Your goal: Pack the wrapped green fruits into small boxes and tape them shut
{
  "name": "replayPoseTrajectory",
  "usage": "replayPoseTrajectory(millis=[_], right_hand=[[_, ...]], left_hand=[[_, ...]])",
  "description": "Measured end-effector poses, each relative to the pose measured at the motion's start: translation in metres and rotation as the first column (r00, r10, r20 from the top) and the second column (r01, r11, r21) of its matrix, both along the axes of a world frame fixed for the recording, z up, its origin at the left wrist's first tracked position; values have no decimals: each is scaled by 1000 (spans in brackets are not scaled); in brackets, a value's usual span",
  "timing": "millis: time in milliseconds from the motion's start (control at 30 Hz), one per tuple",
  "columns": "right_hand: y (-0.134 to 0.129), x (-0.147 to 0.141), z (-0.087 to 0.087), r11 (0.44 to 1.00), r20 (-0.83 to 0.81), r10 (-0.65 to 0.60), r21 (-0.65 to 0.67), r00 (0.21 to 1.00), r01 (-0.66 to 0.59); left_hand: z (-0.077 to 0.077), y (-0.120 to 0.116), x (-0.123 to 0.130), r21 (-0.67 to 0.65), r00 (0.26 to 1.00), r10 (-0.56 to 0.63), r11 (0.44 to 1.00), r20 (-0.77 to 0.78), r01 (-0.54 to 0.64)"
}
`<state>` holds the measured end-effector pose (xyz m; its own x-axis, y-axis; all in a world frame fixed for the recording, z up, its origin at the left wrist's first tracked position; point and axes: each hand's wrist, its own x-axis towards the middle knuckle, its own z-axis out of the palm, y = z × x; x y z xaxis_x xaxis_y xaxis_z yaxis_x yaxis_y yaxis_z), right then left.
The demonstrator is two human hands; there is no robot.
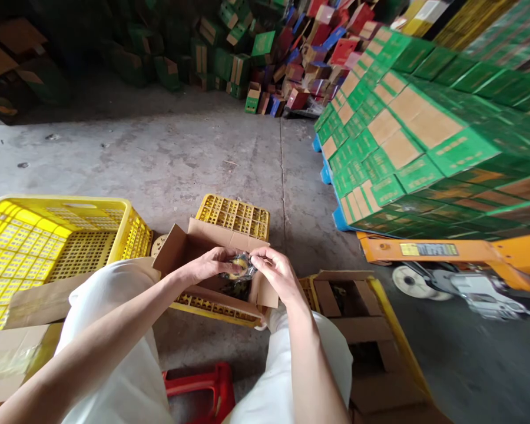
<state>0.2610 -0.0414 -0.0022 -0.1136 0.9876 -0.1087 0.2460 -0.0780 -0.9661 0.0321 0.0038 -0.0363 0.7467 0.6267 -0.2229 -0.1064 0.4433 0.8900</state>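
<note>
Both hands meet over an open cardboard box [216,232] that rests on a yellow plastic crate [235,215] between my knees. My left hand [209,265] is closed on a small yellowish and dark item in clear plastic wrap [238,268]. From the other side, my right hand [276,270] pinches the wrap's right end between thumb and fingers. What is inside the wrap is too small to name. Below the hands, dark patterned contents [237,290] show in the box, partly hidden by the left hand and the item.
A large yellow crate [128,232] stands at the left. More open cardboard boxes [371,330] sit in a yellow crate at the right. Beyond are stacked green cartons [417,171] on a blue pallet and an orange pallet jack [428,248]. Scattered cartons [236,69] lie at the back.
</note>
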Motion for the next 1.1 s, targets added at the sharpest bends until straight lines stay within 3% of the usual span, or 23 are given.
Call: replayPoseTrajectory(millis=[133,333,633,833,1000,1100], right_hand=[[0,-1,-3,996,27,-61,71,998,59],[1,-5,1,969,90,-146,213,985,124],[0,-10,8,971,33,-163,184,986,154],[1,-6,8,963,-108,-256,60,961,264],[-2,-7,3,990,-90,-101,85,991,109],[-5,-10,0,998,-90,-4,69,996,10]], left_hand=[[-1,-1,-1,19,996,37,999,-82,-36],[0,1,-2,16,995,-93,996,-27,93],[3,1,-2,-16,994,-100,995,42,101],[6,-4,0,-197,986,102,978,133,-74],[5,0,1,-329,925,340,904,170,-272],[5,2,3,-344,895,404,881,189,-325]])
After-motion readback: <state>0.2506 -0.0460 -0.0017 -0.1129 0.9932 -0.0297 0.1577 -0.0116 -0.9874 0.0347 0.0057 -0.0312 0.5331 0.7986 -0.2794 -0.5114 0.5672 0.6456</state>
